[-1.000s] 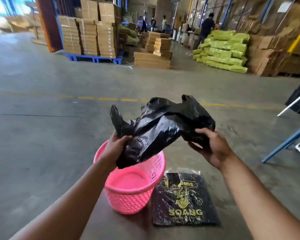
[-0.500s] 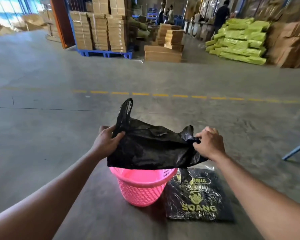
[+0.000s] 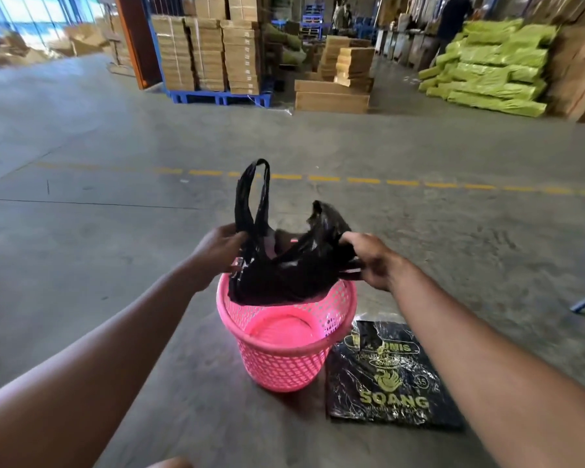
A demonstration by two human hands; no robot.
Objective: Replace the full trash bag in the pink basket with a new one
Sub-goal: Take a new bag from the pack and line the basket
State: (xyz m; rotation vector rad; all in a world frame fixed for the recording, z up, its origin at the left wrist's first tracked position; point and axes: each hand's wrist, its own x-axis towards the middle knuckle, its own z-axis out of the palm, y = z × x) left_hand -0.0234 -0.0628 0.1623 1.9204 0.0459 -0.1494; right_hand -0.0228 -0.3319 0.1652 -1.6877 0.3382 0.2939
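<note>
1. Your left hand pinches one side of the new black bag, fingers closed on the plastic just below the tall handle loop that stands up beside them.

2. Your right hand grips the opposite side, fingers curled tight around a bunched fold of the bag's mouth; the second handle pokes up crumpled just inboard of them.

3. Between your two grips the bag, stretched flat and held clear above the basket half a second ago, now sags open, and its lower part has dropped inside the far rim of the pink basket.

4. Below your hands the basket's near half is bare: its pink floor shows, with no full bag in it, so the removal looks done and the lining is under way.

5. Judging from this, the bag's body has yet to be pushed to the bottom and its mouth folded over the rim.

6. Below your right wrist, just beside the basket on the concrete floor, lies the flat pack of bags with yellow lettering, untouched.
</note>
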